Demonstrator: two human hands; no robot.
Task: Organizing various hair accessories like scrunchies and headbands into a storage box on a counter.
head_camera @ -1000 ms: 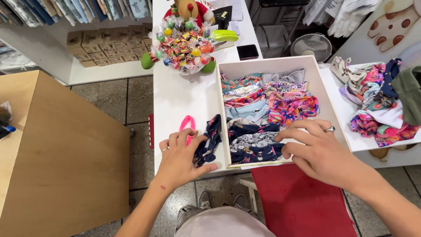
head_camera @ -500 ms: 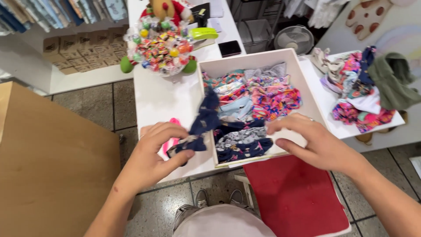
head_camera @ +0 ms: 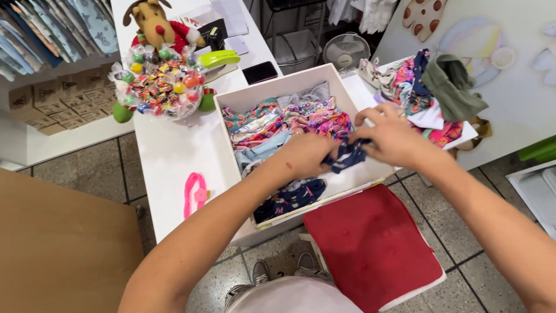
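Item in hand: small navy patterned cloth piece [head_camera: 346, 155], held over the middle of the white box [head_camera: 231, 104]. The left hand [head_camera: 304, 156] closes on its 9 o'clock end and the right hand [head_camera: 394, 139] on its 3 o'clock end. Fingers of both hands are curled and pinched onto the fabric, which bunches between them; the fingertips themselves are partly hidden by the cloth.

Box contents: folded patterned fabrics [head_camera: 289, 124] in rows, teal, pink, pale blue and grey, filling the far half. A dark navy floral fabric [head_camera: 289, 200] lies at the near edge, at 7 o'clock from the held piece.

Counter [head_camera: 168, 156], white:
- pink plastic loop [head_camera: 196, 194], flat on the counter at 9 o'clock from the box, apart from it;
- bowl of wrapped sweets [head_camera: 162, 87], many colours, under clear film, at 11 o'clock;
- plush reindeer [head_camera: 159, 23], brown with a red nose, just behind the sweets;
- lime-green stapler [head_camera: 220, 59], just beside the sweets, at their 3 o'clock;
- black phone [head_camera: 259, 72], flat, near the box's far corner.

Second heap of mixed cloths [head_camera: 431, 95], topped by an olive-green piece, at 2 o'clock from the box.

Packages: stack of small brown cardboard cartons [head_camera: 40, 107] on a low shelf at 10 o'clock, printing too small to tell.

Room: grey tiled floor [head_camera: 110, 174]; a red cushioned stool [head_camera: 370, 249] at 5 o'clock; a wooden panel [head_camera: 58, 249] at 8 o'clock; a small white fan [head_camera: 346, 52] at 1 o'clock.
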